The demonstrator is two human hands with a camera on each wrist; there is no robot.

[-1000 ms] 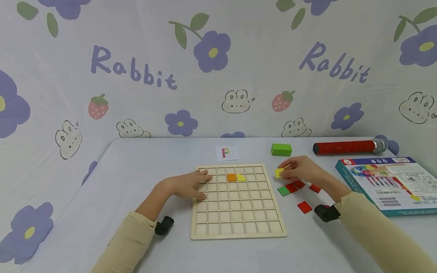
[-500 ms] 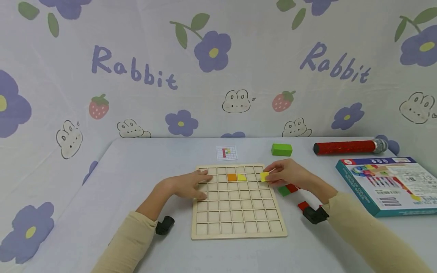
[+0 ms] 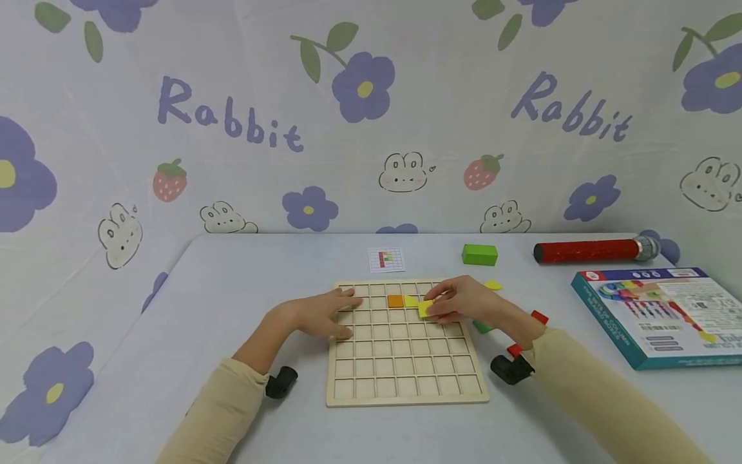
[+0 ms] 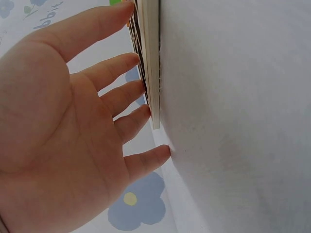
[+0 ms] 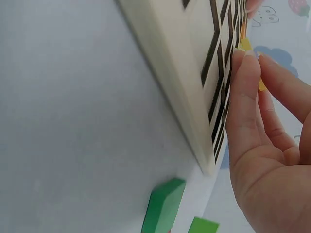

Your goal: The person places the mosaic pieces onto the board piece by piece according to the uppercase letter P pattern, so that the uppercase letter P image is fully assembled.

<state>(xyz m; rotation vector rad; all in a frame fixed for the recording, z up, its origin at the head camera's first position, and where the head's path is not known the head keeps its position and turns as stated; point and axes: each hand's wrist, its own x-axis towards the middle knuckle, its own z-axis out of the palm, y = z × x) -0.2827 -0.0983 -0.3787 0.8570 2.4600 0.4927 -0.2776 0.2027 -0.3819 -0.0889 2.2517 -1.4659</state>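
My right hand (image 3: 464, 301) pinches a yellow square tile (image 3: 424, 309) between thumb and fingers, over the upper right part of a wooden grid board (image 3: 406, 403). Just left of that tile, an orange tile (image 3: 395, 301) and a yellow tile with a paler corner (image 3: 410, 301) lie side by side in the second row. The left hand (image 3: 321, 314) rests with spread fingers on the board's left edge. In the left wrist view its fingertips touch the board (image 4: 154, 73) along the side. The right wrist view shows the held tile (image 5: 262, 86) partly behind the fingers.
A pattern card (image 3: 386, 260) lies behind the board. To the right are a green block (image 3: 479, 254), a red microphone (image 3: 591, 250) and a flat box (image 3: 672, 316). A yellow piece (image 3: 493, 285), red tiles (image 3: 540, 317) and a green tile (image 3: 482, 327) lie near the right arm.
My right hand has carried the yellow tile leftward from the table beside the board to above the grid, near the two laid tiles. The left hand has stayed in place.
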